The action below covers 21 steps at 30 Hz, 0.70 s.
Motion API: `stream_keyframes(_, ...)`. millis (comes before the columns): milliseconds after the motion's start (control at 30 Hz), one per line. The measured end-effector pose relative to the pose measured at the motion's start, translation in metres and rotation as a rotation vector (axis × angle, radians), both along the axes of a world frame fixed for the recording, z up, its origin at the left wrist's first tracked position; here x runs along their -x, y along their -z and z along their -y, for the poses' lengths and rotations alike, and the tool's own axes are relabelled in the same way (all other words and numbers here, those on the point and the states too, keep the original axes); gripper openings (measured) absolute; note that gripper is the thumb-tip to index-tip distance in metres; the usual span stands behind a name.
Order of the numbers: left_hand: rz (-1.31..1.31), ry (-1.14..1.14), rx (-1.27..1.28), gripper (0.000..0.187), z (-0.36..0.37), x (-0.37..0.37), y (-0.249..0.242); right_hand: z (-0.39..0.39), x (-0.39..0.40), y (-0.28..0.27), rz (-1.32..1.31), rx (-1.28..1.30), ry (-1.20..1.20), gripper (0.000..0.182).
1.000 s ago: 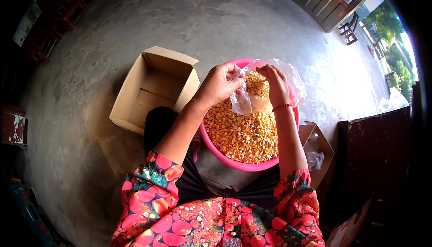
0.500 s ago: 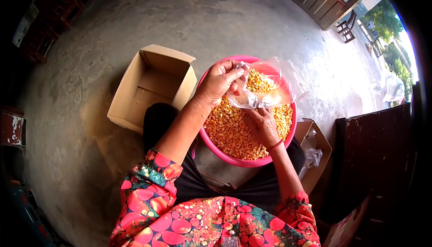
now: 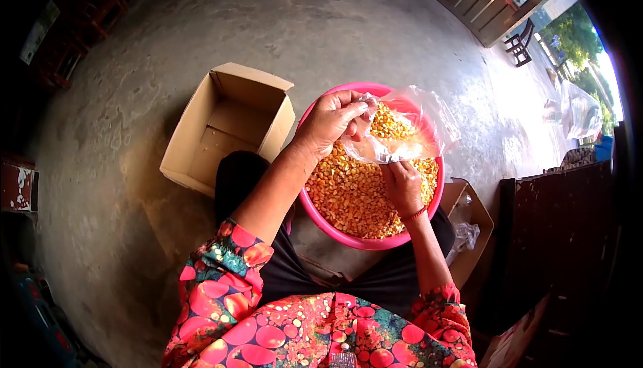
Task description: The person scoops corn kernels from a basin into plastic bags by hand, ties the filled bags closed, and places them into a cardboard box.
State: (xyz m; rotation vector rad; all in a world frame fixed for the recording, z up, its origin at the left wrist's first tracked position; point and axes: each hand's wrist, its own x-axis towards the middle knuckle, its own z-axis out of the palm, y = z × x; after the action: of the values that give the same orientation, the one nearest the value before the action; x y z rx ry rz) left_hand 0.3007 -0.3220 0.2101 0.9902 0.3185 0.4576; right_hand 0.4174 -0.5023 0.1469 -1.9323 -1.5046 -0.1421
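A pink basin [image 3: 338, 235] full of yellow corn kernels [image 3: 348, 197] stands between my knees. Over its far side is a clear plastic bag [image 3: 435, 123], with some kernels showing within its outline. My left hand [image 3: 328, 121] pinches the bag's left edge between thumb and fingers. Just under the bag's near edge, my right hand [image 3: 404, 188] is closed with its fingertips at the plastic, above the kernels; a red band circles that wrist. The right fingertips are partly hidden by the bag.
An open cardboard box [image 3: 228, 127] lies left of the basin with a few kernels inside. Another carton [image 3: 477, 244] at the right holds crumpled clear plastic [image 3: 465, 235]. A dark wooden piece of furniture [image 3: 556, 234] stands farther right. A chair [image 3: 520, 44] is near the bright doorway.
My right hand has turned and drawn its fingers in at the bag's near edge. The bag and my left hand have shifted slightly right in view.
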Motion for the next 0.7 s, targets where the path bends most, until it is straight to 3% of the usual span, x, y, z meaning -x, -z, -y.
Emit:
stream_keyframes(167, 0.004, 0.0, 0.012, 0.015, 0.001, 0.0, -0.001, 0.001, 0.01, -0.028, -0.193, 0.059, 0.031, 0.012)
stream_keyframes(300, -0.007, 0.0, 0.011, 0.016, 0.001, -0.001, 0.0, -0.007, 0.02, -0.076, -1.071, 0.032, -0.153, 0.026)
stream_keyframes(367, -0.012, -0.006, 0.003, 0.016, 0.001, 0.0, -0.001, -0.017, 0.008, -0.084, -1.198, -0.14, -0.222, 0.025)
stream_keyframes(500, -0.015, -0.037, -0.004, 0.016, 0.001, -0.001, -0.001, -0.056, -0.029, -0.074, -1.278, -0.407, -0.117, 0.022)
stream_keyframes(700, 0.004, -0.073, -0.015, 0.017, -0.002, 0.0, 0.002, -0.08, -0.053, -0.044, -1.306, -0.485, -0.02, 0.018)
